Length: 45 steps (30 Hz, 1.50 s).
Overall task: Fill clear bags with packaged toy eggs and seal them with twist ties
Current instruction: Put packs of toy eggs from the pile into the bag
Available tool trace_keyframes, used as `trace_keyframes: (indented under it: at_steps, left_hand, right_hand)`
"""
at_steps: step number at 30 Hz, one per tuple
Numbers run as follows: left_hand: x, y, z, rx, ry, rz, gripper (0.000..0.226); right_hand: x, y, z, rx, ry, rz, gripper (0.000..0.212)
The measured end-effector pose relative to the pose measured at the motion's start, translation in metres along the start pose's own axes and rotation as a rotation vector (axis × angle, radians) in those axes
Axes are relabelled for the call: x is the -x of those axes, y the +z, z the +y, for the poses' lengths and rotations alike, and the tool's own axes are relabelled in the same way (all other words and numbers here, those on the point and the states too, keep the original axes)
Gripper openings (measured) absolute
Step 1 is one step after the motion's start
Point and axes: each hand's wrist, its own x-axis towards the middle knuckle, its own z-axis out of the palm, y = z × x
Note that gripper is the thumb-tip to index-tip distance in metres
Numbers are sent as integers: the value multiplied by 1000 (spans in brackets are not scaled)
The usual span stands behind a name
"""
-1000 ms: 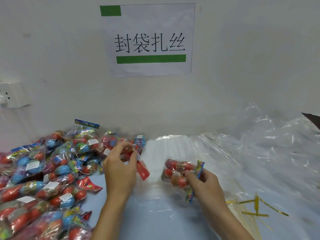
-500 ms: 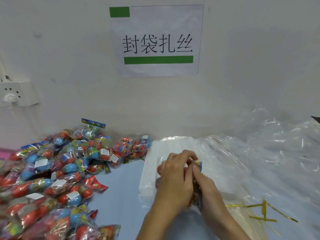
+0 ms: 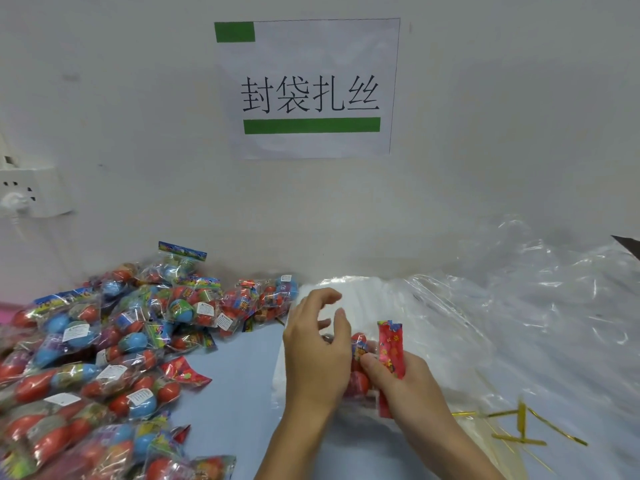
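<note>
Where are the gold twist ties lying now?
In the head view, the gold twist ties lie at the lower right on the clear plastic sheet, just right of the right hand.

Soft even light, blurred edges

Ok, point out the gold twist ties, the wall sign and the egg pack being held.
gold twist ties (image 3: 519, 439), head view, on the flat strip.
wall sign (image 3: 308, 88), head view, on the printed characters.
egg pack (image 3: 391, 344), head view, on its red header card.

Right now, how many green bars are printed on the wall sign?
2: a short green bar at the sign's top left corner, and a long green bar under the characters.
</note>
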Motion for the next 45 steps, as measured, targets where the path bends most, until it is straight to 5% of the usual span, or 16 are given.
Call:
trace_keyframes:
  at_steps: [2, 4, 7, 10, 15, 22, 29, 38, 42, 45]
  left_hand:
    - [-1, -2, -4, -134, -53, -17, 24]
    - [-1, -2, -8, -205, -148, -91, 49]
    - [-2, -2, -7, 45, -403, -209, 84]
    - [-5, -3, -8, 180, -525, -251, 94]
    - [-8, -9, -17, 290, -585, -405, 59]
    - [-2, -1, -18, 199, -360, -274, 27]
    - [1, 7, -14, 294, -454, -285, 48]
    - [1, 2, -19, -65, -189, -266, 42]
    - [4, 5, -20, -9, -196, -311, 39]
    - [0, 6, -18, 155, -387, -248, 42]
  right_hand:
    - [-2, -3, 1, -38, -3, 28, 13]
    - [-5, -5, 0, -120, -8, 59, 16]
    - [-5, -7, -6, -341, 4, 33, 24]
    - [-4, -9, -8, -457, 10, -21, 44]
    - [-2, -9, -9, -518, -14, -71, 43]
    - [-2, -14, -10, -436, 24, -160, 45]
    - [1, -8, -12, -336, 23, -4, 39]
    - [12, -4, -22, -370, 118, -264, 39]
    - [13, 4, -24, -311, 71, -94, 41]
    - [11, 3, -24, -274, 58, 17, 27]
